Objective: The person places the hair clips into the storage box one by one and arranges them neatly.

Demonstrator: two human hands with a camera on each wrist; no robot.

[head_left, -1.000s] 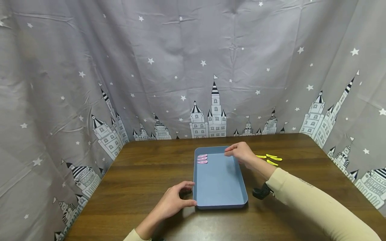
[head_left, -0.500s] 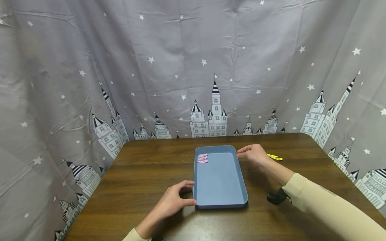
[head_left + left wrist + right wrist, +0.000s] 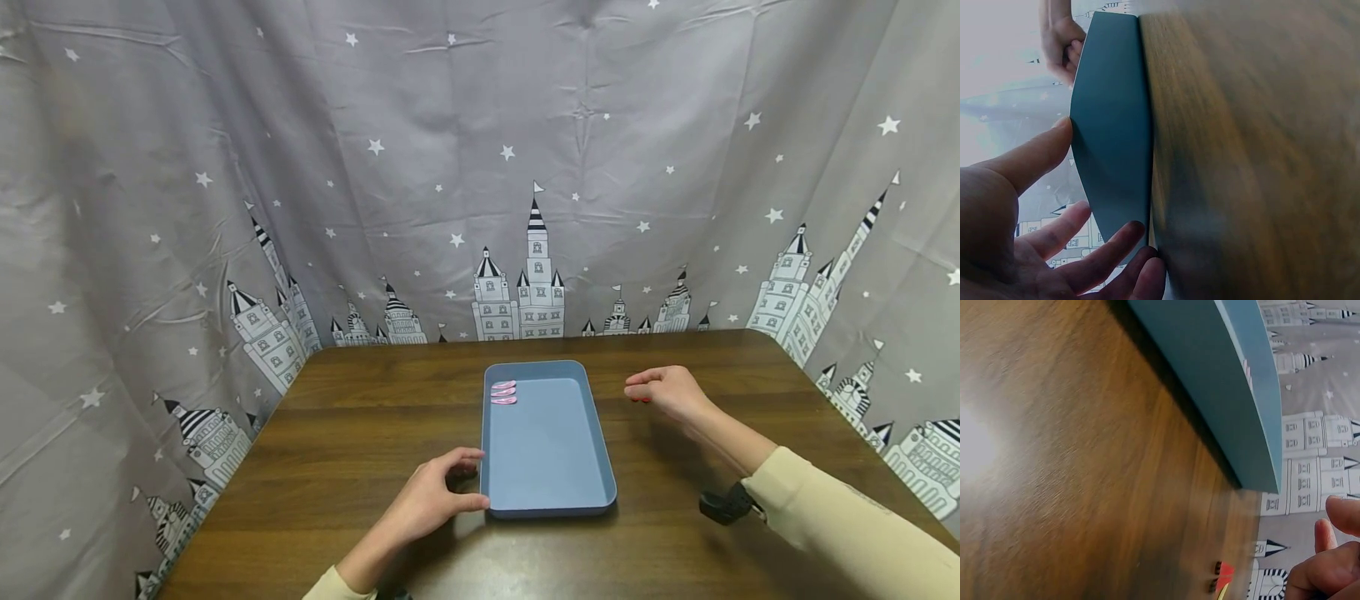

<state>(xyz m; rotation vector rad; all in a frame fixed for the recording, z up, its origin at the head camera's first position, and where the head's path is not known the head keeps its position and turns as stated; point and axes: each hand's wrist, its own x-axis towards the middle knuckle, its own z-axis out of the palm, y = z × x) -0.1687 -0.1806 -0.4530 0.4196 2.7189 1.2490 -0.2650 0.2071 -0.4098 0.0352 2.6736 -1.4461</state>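
Observation:
A blue-grey rectangular tray (image 3: 551, 450) lies on the table, with three pink snap hair clips (image 3: 504, 392) stacked in a column in its far left corner. My left hand (image 3: 435, 496) rests thumb and fingertips against the tray's left wall (image 3: 1110, 119), fingers spread and relaxed. To the right of the tray, above the table, is my right hand (image 3: 671, 392), its fingers loosely bent and no held thing visible. A small red piece (image 3: 641, 400) shows just under its fingertips. In the right wrist view red pieces with black parts (image 3: 1226, 573) and a bit of yellow (image 3: 1223, 592) appear below that hand.
The brown wooden table (image 3: 375, 417) extends around the tray on all sides. Behind it hangs a grey curtain (image 3: 405, 208) printed with castles and stars. A black wrist-worn device (image 3: 726, 505) is under the right forearm.
My right hand has moved right, from over the tray's far right corner to beyond its right side. It now hides the yellow clips seen earlier. Left hand, tray and pink clips have stayed put.

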